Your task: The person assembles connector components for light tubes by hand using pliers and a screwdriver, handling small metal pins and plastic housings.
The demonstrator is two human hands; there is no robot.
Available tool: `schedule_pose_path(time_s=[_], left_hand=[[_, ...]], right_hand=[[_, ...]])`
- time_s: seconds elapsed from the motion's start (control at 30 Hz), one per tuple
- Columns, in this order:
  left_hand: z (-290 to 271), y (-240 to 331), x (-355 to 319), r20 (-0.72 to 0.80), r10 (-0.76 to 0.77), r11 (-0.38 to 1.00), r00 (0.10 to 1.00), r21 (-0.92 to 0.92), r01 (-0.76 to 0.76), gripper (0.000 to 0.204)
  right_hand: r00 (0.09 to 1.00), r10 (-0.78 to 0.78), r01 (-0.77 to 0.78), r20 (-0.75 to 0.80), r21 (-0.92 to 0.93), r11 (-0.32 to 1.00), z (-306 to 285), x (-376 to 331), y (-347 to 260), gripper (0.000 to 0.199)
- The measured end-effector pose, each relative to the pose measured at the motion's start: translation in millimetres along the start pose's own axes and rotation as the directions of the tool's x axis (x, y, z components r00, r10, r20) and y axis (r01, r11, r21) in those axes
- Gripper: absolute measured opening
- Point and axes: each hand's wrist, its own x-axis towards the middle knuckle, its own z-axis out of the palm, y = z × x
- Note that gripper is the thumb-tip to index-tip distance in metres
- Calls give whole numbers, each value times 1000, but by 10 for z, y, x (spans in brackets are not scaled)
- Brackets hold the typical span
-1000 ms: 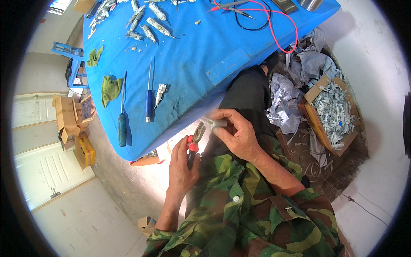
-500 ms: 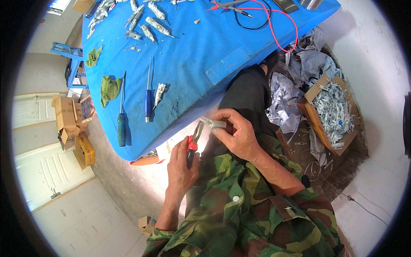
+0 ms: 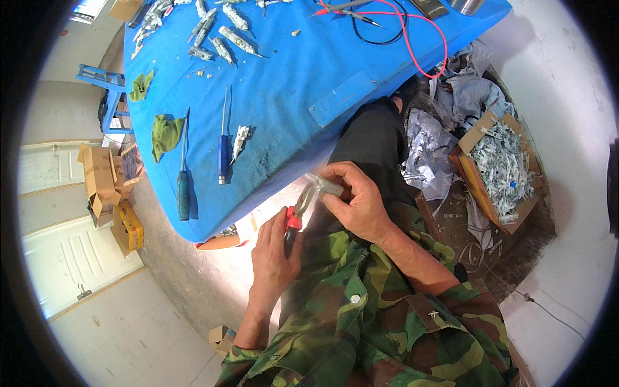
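Note:
My left hand (image 3: 275, 256) is closed round the dark-and-red handles of a pair of pliers (image 3: 298, 213). The metal jaws reach up to a small whitish, translucent part (image 3: 327, 186), which my right hand (image 3: 361, 203) pinches between thumb and fingers. The jaws meet the part's left end; whether they grip it is too small to tell. Both hands are above my lap, just off the near edge of the blue-covered table (image 3: 284, 109). A similar whitish part (image 3: 240, 143) lies on the cloth beside a blue-handled screwdriver (image 3: 223, 155).
Another screwdriver (image 3: 184, 193) and a green rag (image 3: 166, 135) lie at the table's left. Several whitish parts (image 3: 237, 40) are at the far side, near red and black test leads (image 3: 412, 55). To my right stands a carton of whitish scraps (image 3: 503, 168) by crumpled plastic (image 3: 429, 155).
The pliers have moved slightly up and right, their jaws now closer over the whitish part. My right hand has barely moved, and the part is tilted a little differently.

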Motion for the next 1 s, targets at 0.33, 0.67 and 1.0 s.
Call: schedule_pose_path(time_s=[0.33, 0.67, 1.0], left_hand=[[60, 67, 17, -36, -5, 990, 999, 139, 10, 55], [29, 133, 56, 17, -24, 952, 1000, 307, 17, 58], [22, 6, 95, 51, 4, 991, 999, 134, -11, 45]], right_hand=[[988, -151, 144, -9, -253, 957, 18, 8, 28, 34], [977, -213, 199, -9, -309, 930, 25, 17, -15, 35], [990, -134, 139, 38, -317, 938, -5, 32, -54, 35]])
